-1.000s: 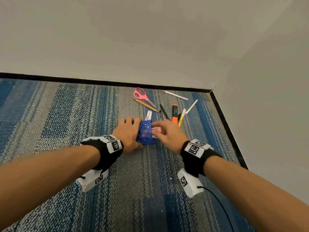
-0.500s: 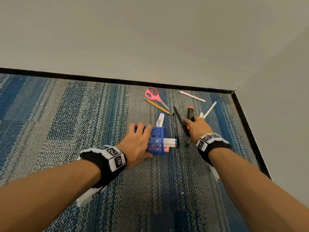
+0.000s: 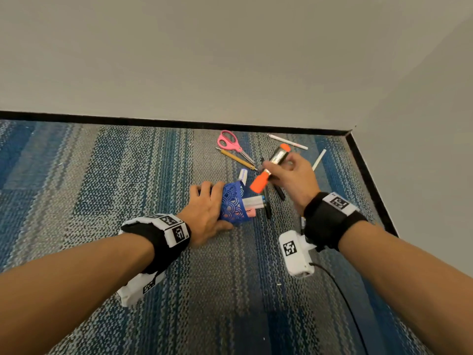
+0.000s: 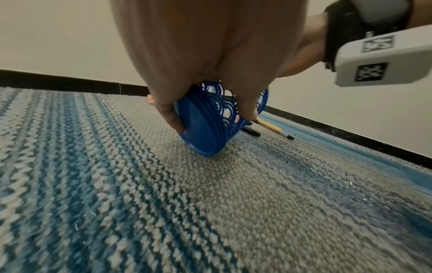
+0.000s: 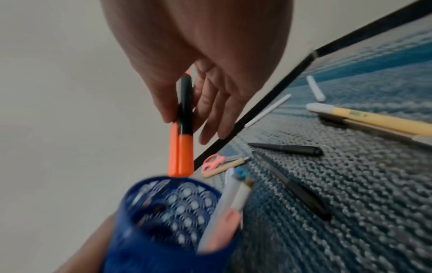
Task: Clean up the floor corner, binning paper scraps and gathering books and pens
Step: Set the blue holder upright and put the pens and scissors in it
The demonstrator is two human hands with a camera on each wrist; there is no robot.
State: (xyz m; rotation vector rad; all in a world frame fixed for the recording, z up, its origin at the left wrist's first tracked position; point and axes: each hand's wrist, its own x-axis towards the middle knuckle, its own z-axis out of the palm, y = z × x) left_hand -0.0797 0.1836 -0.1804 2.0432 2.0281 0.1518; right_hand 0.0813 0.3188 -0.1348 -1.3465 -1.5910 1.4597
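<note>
The left hand (image 3: 206, 213) grips the tilted blue perforated plastic pen cup (image 3: 233, 204) on the carpet, while the right hand (image 3: 294, 179) pinches the light, rigid orange-and-black highlighter (image 5: 183, 127) mid-barrel above the cup's mouth, probably smooth, so hold firmly.

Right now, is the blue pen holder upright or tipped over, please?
Tipped on its side: the blue pen holder lies on the carpet, pens sticking out sideways.

Office-like room corner: striped carpet tile (image 3: 128, 175), black skirting (image 3: 153, 121).
</note>
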